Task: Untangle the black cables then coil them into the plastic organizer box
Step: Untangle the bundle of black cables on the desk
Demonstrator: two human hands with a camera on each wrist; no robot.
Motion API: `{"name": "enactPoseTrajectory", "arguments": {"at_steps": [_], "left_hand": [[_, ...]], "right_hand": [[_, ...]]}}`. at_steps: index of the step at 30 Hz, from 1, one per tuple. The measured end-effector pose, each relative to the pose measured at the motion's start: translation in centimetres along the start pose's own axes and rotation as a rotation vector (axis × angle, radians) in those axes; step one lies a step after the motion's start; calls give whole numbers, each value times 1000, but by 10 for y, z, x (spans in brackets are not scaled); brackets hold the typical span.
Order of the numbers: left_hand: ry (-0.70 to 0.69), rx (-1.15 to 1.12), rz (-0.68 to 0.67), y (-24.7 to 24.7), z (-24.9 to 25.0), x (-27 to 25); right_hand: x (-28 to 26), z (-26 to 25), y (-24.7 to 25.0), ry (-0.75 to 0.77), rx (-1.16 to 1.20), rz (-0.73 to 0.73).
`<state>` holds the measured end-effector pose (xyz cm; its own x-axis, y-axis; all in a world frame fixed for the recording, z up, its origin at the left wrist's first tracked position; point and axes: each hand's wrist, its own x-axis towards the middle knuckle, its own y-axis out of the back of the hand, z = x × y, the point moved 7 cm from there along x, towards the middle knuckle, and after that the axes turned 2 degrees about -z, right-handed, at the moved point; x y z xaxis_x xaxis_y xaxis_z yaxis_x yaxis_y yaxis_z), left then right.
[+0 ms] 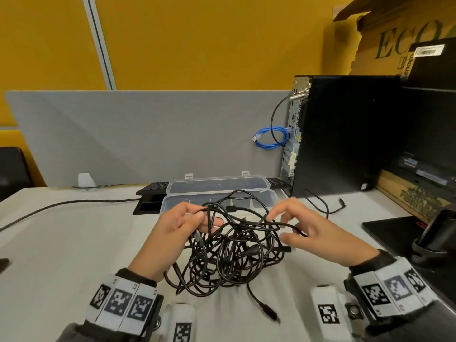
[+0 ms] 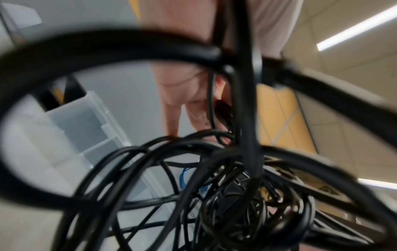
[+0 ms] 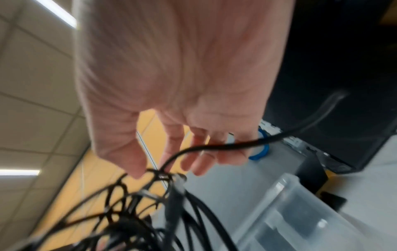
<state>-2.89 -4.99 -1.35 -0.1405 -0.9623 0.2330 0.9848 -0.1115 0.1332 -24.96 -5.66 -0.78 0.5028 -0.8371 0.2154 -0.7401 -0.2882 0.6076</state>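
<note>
Black cables (image 1: pixel 229 245) hung knotted before the organizer box (image 1: pixel 217 197); my left hand (image 1: pixel 172 228) clenched strands, right hand (image 1: pixel 308 230) pinched one to separate.

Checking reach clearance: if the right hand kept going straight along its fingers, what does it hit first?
The right hand points left into the tangle of black cables, which its fingertips already pinch. Past the tangle, the left hand looks next in line, though depth is unclear.
</note>
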Motion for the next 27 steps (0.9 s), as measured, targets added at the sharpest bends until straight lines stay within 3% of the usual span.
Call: {"name": "enactPoseTrajectory", "arguments": {"at_steps": [3, 7, 9, 11, 13, 17, 20, 22, 24, 27], "left_hand": [[-58, 107, 3, -1, 8, -1], [-190, 291, -13, -9, 17, -4], [-239, 362, 9, -6, 19, -4], [-274, 323, 22, -4, 24, -5], [-288, 133, 34, -5, 32, -5], [-214, -558, 157, 24, 42, -7], [-157, -707, 337, 60, 30, -4], [-76, -461, 443, 69, 16, 4], [-82, 132, 515, 65, 23, 10], [-230, 1043, 344, 22, 51, 16]], "right_hand": [[-1, -33, 13, 120, 29, 168], [21, -72, -37, 221, -310, -18], [30, -78, -43, 240, -391, 49], [39, -73, -40, 163, -451, 98], [46, -60, -42, 46, -474, 10], [45, -36, -25, -41, -402, -61], [34, -15, 1, -120, -489, -15], [29, -12, 4, -98, -668, 22], [27, -24, -5, 9, -784, 76], [28, -45, -17, 181, -765, 155]]}}
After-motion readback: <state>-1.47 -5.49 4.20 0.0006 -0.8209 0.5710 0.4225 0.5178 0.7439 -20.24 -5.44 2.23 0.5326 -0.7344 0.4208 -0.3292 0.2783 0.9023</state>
